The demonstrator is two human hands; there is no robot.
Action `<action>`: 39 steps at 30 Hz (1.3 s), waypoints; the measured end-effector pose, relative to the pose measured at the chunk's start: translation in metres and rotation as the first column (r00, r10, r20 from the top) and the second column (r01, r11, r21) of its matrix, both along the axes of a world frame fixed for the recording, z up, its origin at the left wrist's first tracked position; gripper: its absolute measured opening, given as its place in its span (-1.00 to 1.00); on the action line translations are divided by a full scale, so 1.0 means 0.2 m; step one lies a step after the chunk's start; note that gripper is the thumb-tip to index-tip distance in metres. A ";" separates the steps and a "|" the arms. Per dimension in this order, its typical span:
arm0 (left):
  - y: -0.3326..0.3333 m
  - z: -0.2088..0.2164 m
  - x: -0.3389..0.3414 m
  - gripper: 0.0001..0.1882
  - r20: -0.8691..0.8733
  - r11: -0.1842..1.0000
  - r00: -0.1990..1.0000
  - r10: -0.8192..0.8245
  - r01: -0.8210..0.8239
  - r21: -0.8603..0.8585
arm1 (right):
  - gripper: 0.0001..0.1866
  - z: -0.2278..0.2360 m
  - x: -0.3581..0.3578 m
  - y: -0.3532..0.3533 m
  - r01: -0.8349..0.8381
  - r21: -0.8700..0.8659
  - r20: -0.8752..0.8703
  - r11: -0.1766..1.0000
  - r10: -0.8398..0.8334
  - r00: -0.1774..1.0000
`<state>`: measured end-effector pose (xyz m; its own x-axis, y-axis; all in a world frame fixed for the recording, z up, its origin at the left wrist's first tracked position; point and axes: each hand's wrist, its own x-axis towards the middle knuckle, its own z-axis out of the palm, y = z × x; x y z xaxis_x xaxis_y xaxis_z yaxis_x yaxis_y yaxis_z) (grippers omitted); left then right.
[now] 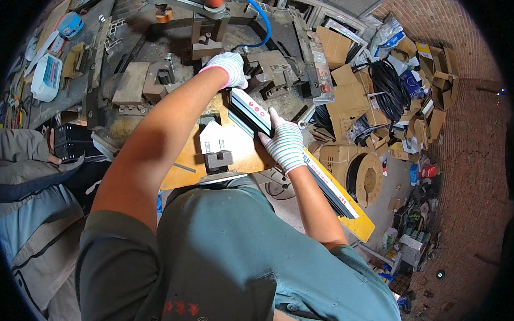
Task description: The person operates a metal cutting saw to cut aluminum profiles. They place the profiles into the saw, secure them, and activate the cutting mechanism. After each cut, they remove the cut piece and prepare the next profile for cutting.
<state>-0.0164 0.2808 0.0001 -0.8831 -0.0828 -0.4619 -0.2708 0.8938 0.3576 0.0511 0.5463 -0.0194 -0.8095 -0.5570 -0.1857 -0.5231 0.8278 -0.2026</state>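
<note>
A short black-and-silver profile strip (251, 112), its white face marked with red dots, slants over the yellow-orange work plate (189, 168). My right hand (285, 145), in a striped white glove, grips its near right end, thumb along the side. My left hand (226, 69), gloved alike with a pink cuff, is curled at the strip's far end beside the metal fixture blocks (268, 72). Its fingertips and whatever they hold are hidden. In front of me, a white angled plate (212, 136) with a dark metal block (218, 159) sits on the work plate.
A yellow rail (358, 227) bearing long dark strips extends at lower right. Cardboard boxes (346, 109), coiled black cable (387, 88) and a reel (368, 179) crowd the right. A blue hose (268, 27) arches behind. At left, another person's hand (52, 146) touches a black crate (74, 141).
</note>
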 end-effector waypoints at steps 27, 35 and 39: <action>-0.14 0.07 1.59 -0.65 -0.801 0.877 0.434 0.413 -0.426 0.221 | -0.13 -0.08 0.00 0.00 0.059 -0.158 0.055 0.986 -0.051 0.997; 0.08 -0.23 2.56 -0.50 -0.759 0.621 0.444 0.475 -0.781 -0.067 | -0.12 -0.10 -0.06 -0.11 0.014 -0.224 0.147 0.975 0.019 0.989; 0.11 -0.32 2.72 -0.52 -0.784 0.542 0.451 0.426 -0.821 -0.178 | -0.26 -0.12 -0.08 -0.15 0.029 -0.256 0.169 0.966 0.015 0.985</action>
<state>0.5270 0.3019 -0.0637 -0.4915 -0.7556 0.4330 -0.7312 0.6281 0.2662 0.0352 0.5155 -0.0430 -0.7827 -0.5984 -0.1713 -0.4577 0.7398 -0.4932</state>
